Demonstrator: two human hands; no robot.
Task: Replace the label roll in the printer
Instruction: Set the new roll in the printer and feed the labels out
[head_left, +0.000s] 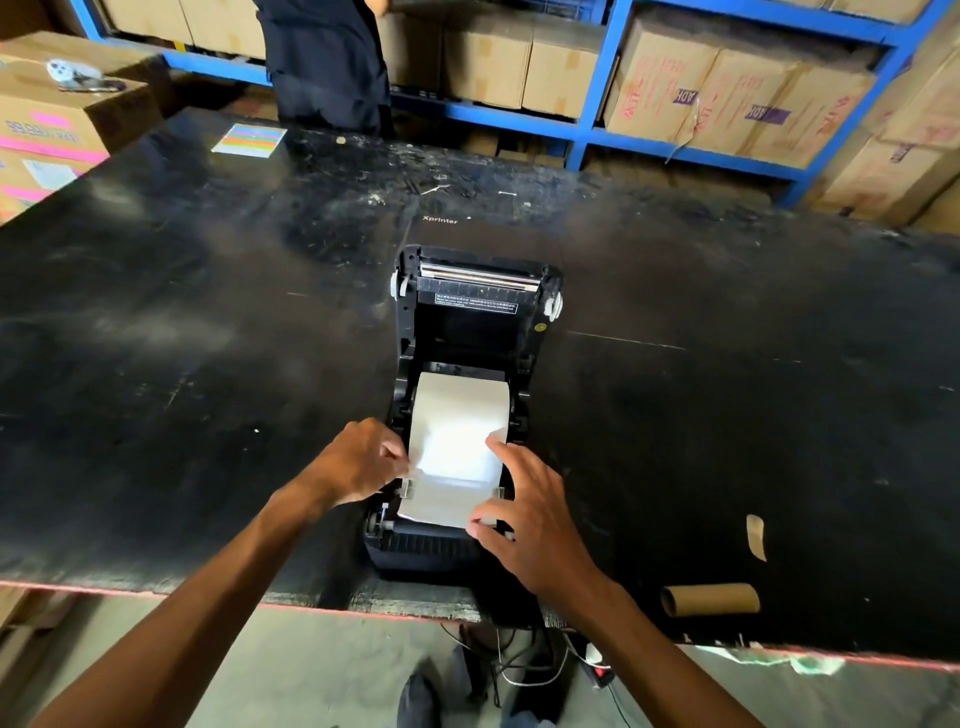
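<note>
One black label printer (457, 415) sits in the centre of the frame with its lid swung open and back, near the front edge of a scuffed black table (182, 322). One white label roll (460, 415) lies in the printer's open bay, and its loose paper end runs down toward the front slot.

Two bare hands reach in from the bottom of the frame. The left hand (358, 462) is curled at the paper's left edge, fingertips pinched together on it. The right hand (530, 514) is spread fairly wide, its forefinger resting on the paper's right side and its thumb pressing at the lower right corner.

One empty cardboard tube (709, 598) lies at the lower right of the table, with one scrap of brown paper (756, 536) just above it. One sheet of coloured stickers (249, 139) lies at the upper left of the table.

Beyond the table, blue metal shelves (597, 78) hold many cardboard boxes (727, 93). One person in dark clothing (327, 67) stands at top centre. More boxes are stacked at the upper left. Below the table are a grey floor and tangled cables (524, 660).
</note>
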